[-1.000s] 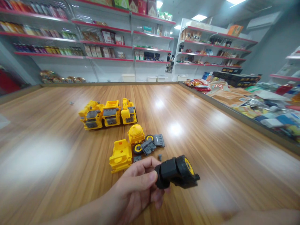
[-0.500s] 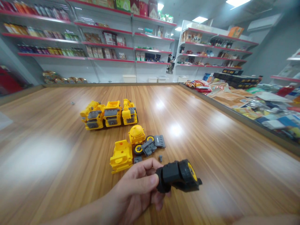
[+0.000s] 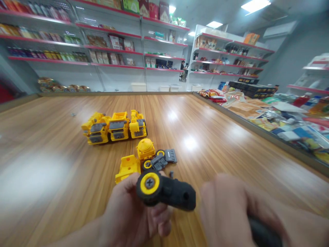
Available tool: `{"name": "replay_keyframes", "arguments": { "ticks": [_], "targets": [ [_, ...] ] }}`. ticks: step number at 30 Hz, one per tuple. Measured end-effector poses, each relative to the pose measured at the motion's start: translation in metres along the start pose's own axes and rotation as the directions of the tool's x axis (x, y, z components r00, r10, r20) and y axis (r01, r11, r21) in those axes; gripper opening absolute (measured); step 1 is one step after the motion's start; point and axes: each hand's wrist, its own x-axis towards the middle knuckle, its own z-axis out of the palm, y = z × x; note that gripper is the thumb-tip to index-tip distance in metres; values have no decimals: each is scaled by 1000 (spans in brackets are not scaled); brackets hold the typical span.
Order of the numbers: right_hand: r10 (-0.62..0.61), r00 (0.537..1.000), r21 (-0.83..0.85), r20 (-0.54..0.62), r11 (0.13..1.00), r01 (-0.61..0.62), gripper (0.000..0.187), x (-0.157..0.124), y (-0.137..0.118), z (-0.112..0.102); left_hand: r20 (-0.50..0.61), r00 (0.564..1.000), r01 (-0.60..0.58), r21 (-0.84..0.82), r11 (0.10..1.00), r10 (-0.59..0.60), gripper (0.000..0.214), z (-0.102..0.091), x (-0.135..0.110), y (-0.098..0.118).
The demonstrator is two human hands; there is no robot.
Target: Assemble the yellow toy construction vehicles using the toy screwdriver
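Fingers of the left hand (image 3: 131,216) pinch a black wheel part (image 3: 167,192) — the right hand (image 3: 231,209) closes round a dark handle (image 3: 262,235).

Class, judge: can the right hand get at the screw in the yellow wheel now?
Probably yes. The left hand holds the wheel with its screw uncovered, facing the camera; the right hand, closed round something dark, is close beside it with nothing between.

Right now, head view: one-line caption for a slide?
Left hand holds a black wheeled toy part over a wooden table; right hand grips a dark handle; yellow toy trucks behind.
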Motion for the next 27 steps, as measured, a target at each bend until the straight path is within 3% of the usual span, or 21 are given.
{"name": "replay_keyframes", "arguments": {
  "ticks": [2, 3, 4, 6, 8, 10, 12, 13, 16, 19, 21, 23, 25, 27],
  "targets": [
    [-19, 999, 101, 42, 995, 15, 53, 22, 9, -10, 13, 999, 45, -19, 999, -44, 37, 1, 1, 2],
    [-28, 995, 304, 93, 953, -1, 46, 32, 14, -13, 54, 996, 73, -9, 997, -72, 37, 1, 2, 3],
    [16, 999, 455, 48, 890, -36, 35, 42, 19, -16, 111, 986, 121, 24, 992, -123, 39, 1, 3, 3],
    [130, 991, 540, -13, 835, -102, 19, 56, 29, -17, 193, 950, 217, 159, 963, -246, 47, 0, 4, 3],
    [217, 974, 366, -60, 913, -181, 13, 62, 41, -14, 174, 933, 246, 327, 912, -315, 59, -1, 4, 0],
    [198, 977, -16, -84, 980, -200, 15, 63, 54, -8, 121, 943, 225, 456, 861, -311, 68, -1, 3, -3],
    [138, 989, -332, -43, 932, -144, 18, 59, 66, -2, 91, 953, 196, 539, 819, -287, 72, 0, 1, -5],
    [142, 990, -412, -3, 902, -130, 18, 57, 71, 1, 82, 954, 191, 572, 798, -287, 71, 1, -1, -4],
    [223, 971, -446, 87, 880, -162, 14, 51, 81, 7, 93, 939, 185, 678, 712, -333, 65, 5, -4, -1],
    [244, 967, -425, 79, 885, -189, 13, 51, 80, 10, 69, 914, 241, 699, 673, -399, 61, 7, -8, -2],
    [270, 962, -380, 25, 893, -241, 20, 53, 78, 11, 7, 941, 264, 606, 750, -338, 57, 6, -10, -6],
    [380, 923, -221, -53, 897, -382, 32, 56, 78, 10, -64, 981, 189, 477, 858, -181, 52, 3, -10, -13],
    [546, 833, 40, -85, 838, -545, 42, 58, 82, 9, -40, 989, 144, 402, 904, -140, 52, -2, -7, -18],
    [667, 744, 275, -44, 724, -633, 49, 60, 89, 6, 31, 986, 139, 378, 915, -163, 60, -9, -3, -20]
  ]
}}
